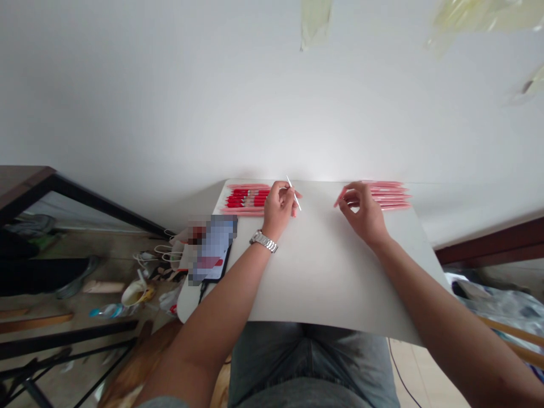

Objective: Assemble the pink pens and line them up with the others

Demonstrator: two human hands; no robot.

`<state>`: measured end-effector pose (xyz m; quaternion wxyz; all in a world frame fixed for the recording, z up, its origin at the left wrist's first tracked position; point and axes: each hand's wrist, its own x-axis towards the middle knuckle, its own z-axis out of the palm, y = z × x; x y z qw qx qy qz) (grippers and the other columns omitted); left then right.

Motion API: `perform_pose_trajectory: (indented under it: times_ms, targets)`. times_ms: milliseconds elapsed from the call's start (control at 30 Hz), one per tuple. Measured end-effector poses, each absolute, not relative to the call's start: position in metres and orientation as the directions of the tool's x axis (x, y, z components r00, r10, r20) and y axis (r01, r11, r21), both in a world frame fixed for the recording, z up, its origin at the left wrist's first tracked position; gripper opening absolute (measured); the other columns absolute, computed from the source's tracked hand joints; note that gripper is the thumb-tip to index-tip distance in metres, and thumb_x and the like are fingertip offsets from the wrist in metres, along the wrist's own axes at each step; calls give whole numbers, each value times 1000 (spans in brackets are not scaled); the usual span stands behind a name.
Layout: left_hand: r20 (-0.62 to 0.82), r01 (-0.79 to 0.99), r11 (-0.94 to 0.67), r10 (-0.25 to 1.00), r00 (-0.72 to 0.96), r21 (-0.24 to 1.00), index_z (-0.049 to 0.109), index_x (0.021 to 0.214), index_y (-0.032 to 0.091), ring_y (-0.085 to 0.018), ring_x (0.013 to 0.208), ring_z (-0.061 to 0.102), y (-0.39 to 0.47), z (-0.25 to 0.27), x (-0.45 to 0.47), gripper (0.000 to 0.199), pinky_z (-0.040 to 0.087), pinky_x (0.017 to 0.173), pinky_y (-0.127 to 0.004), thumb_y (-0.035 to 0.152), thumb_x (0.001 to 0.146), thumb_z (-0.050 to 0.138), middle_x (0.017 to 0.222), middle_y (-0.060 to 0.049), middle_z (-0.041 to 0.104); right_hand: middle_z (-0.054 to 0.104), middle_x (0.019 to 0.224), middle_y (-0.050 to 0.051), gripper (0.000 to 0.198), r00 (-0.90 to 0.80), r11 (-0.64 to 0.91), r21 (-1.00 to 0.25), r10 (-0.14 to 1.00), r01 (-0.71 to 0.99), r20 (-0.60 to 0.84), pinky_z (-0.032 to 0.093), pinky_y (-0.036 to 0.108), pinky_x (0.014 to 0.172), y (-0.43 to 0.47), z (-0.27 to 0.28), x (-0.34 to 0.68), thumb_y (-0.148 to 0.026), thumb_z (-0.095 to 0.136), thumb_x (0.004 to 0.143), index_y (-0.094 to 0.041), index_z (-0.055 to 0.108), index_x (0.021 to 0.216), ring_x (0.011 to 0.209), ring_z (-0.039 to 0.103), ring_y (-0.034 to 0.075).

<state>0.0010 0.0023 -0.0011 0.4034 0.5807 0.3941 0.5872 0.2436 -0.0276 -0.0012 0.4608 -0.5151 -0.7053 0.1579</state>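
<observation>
My left hand (280, 207), with a metal-banded watch (264, 241) at its wrist, is closed on a thin white stick (294, 194) that looks like a pen refill and slants across the fingers. Beside that hand, at the table's back left, several red pens (246, 198) lie side by side among pink sticks (242, 212). My right hand (363, 212) pinches a short pink, pen-like piece (339, 196) between thumb and fingers. Behind its knuckles a row of pink pen-like sticks (391, 195) lies at the back right, partly covered by the hand.
The small white table (314, 272) stands against a white wall (255, 102). A phone (216, 249), blurred out, leans at its left edge with a cable. Left on the floor are a cup (134, 294) and a plastic bottle (108, 310). Plastic bags (505, 306) lie at right.
</observation>
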Motion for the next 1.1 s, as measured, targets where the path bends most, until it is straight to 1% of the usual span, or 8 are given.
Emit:
perform_pose_trajectory:
  times_ms: [133, 233, 433, 600, 767, 833, 967, 1100]
  targets:
    - [366, -19, -365, 931, 9, 931, 50, 101, 23, -7, 45, 55, 3, -2, 1, 29, 42, 40, -19, 50, 99, 61, 85, 0, 72, 74, 91, 2, 34, -76, 401, -715, 895, 573, 440, 63, 38, 74, -28, -2, 243, -37, 64, 94, -28, 53, 124, 76, 73, 20]
    - [366, -11, -366, 930, 4, 930, 50, 101, 23, -8, 48, 58, 3, -1, 0, 29, 44, 42, -20, 50, 99, 62, 88, -2, 74, 72, 92, 2, 37, 13, 401, -745, 877, 533, 481, 63, 37, 73, -27, -2, 241, -38, 67, 92, -28, 52, 125, 79, 74, 21]
    - [374, -48, -375, 927, -19, 926, 53, 99, 22, -14, 74, 73, 2, 2, 0, 28, 59, 65, -24, 47, 97, 66, 95, -7, 79, 68, 97, 1, 42, 54, 415, -785, 869, 461, 491, 62, 34, 67, -27, -4, 239, -36, 67, 91, -28, 48, 128, 75, 73, 18]
    - [303, -183, -301, 953, -22, 936, 55, 102, 22, -18, 88, 78, 4, 1, 0, 32, 63, 80, -31, 50, 94, 69, 97, -8, 79, 66, 96, 1, 48, 3, 443, -741, 857, 506, 515, 61, 34, 68, -28, -3, 240, -31, 68, 87, -28, 50, 131, 74, 69, 18]
    - [280, -295, -279, 959, -41, 914, 55, 103, 22, -19, 98, 77, 6, -1, -1, 33, 63, 90, -35, 50, 94, 70, 104, -10, 79, 70, 98, 3, 50, -101, 479, -662, 846, 577, 524, 57, 32, 65, -30, -2, 239, -28, 65, 87, -27, 52, 135, 70, 64, 16]
    - [278, -331, -276, 960, -43, 902, 55, 102, 22, -18, 99, 77, 6, -1, -1, 33, 63, 93, -36, 50, 93, 71, 105, -8, 77, 71, 96, 2, 45, -155, 508, -623, 833, 594, 531, 56, 32, 66, -30, -2, 239, -27, 64, 88, -27, 56, 132, 71, 64, 16]
    - [277, -340, -278, 959, -52, 898, 55, 97, 22, -17, 97, 77, 6, 1, 0, 35, 63, 93, -37, 51, 90, 74, 102, -5, 74, 70, 87, 3, 21, -239, 562, -544, 799, 623, 552, 53, 32, 66, -30, 2, 237, -23, 62, 90, -25, 68, 109, 74, 64, 18]
    - [270, -306, -265, 963, -28, 914, 56, 98, 22, -17, 99, 76, 3, 5, 1, 36, 63, 95, -38, 53, 90, 73, 101, -6, 75, 70, 86, 3, 18, -265, 574, -516, 790, 636, 553, 54, 32, 68, -31, 5, 237, -20, 60, 91, -25, 70, 106, 76, 64, 19]
